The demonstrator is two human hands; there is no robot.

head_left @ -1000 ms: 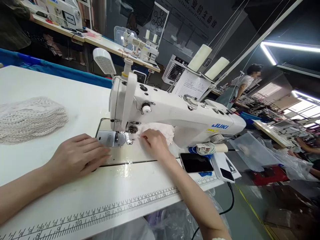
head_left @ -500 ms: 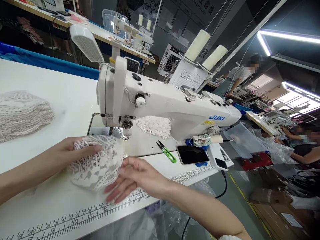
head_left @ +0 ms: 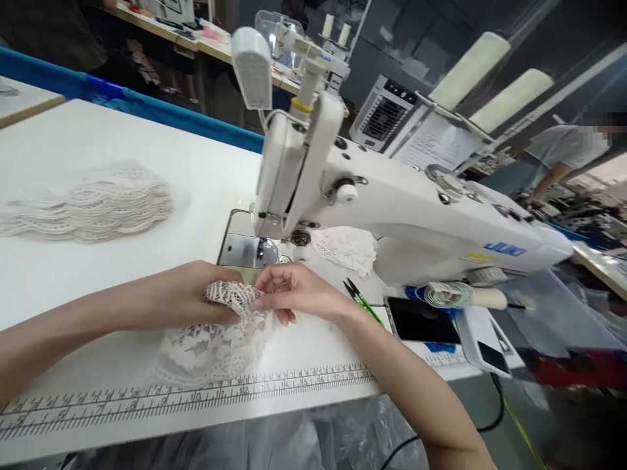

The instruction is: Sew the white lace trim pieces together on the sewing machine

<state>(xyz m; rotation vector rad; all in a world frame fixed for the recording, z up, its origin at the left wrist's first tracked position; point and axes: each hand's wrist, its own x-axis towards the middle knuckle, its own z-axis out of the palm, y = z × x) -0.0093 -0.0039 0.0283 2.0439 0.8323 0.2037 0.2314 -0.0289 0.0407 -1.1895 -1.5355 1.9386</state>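
Observation:
A white lace piece (head_left: pixel 215 346) hangs over the near side of the table, its lower edge close to the printed ruler. My left hand (head_left: pixel 200 297) is closed on its upper part, thumb on top. With thumb and fingers my right hand (head_left: pixel 294 290) pinches the lace's upper right edge. Both hands are just in front of the needle plate (head_left: pixel 240 250) of a white sewing machine (head_left: pixel 392 202). More lace (head_left: pixel 345 249) lies under the machine's arm. At the left rests a stack of lace pieces (head_left: pixel 108 205).
Green thread snips (head_left: pixel 362 300), a black phone (head_left: pixel 421 320) and a white device (head_left: pixel 482 343) lie right of my right hand. Thread cones (head_left: pixel 470 68) stand behind the machine. A ruler strip (head_left: pixel 196 397) runs along the table's front edge. A person (head_left: pixel 563 156) stands at the far right.
My view has swung left. The right hand, loosely spread beside the lace before, now pinches its edge. The lace has turned and hangs lower from my left hand.

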